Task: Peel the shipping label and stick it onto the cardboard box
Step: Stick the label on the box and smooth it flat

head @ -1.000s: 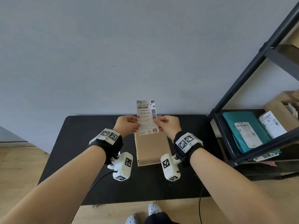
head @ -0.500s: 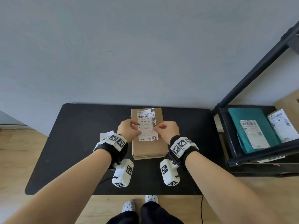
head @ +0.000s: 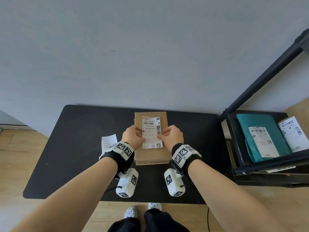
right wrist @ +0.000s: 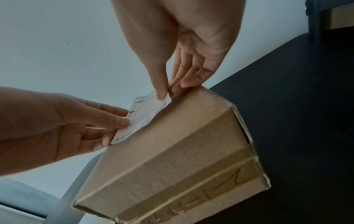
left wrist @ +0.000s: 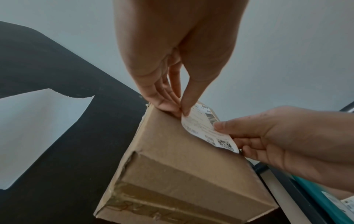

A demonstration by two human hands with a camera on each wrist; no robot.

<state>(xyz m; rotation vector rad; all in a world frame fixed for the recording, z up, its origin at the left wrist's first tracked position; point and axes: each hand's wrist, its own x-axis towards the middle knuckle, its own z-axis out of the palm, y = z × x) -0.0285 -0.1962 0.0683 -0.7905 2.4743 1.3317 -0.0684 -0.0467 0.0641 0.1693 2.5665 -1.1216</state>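
Pinched at its long side edges by the left hand [head: 133, 137] and right hand [head: 172, 137], the white printed shipping label [head: 151, 132] is held lengthwise just above the brown cardboard box [head: 150, 156], its axis matching the box's.

Shipping label [head: 151, 132]: "190A A161 GB 28"; teal mailer [head: 260, 136] label approx "033 011".

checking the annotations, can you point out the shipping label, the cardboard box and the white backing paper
shipping label [head: 151, 129]: head view, middle of its printed face
cardboard box [head: 151, 155]: head view, bare top near the front edge
backing paper [head: 108, 140]: head view, upper part left of the wrist
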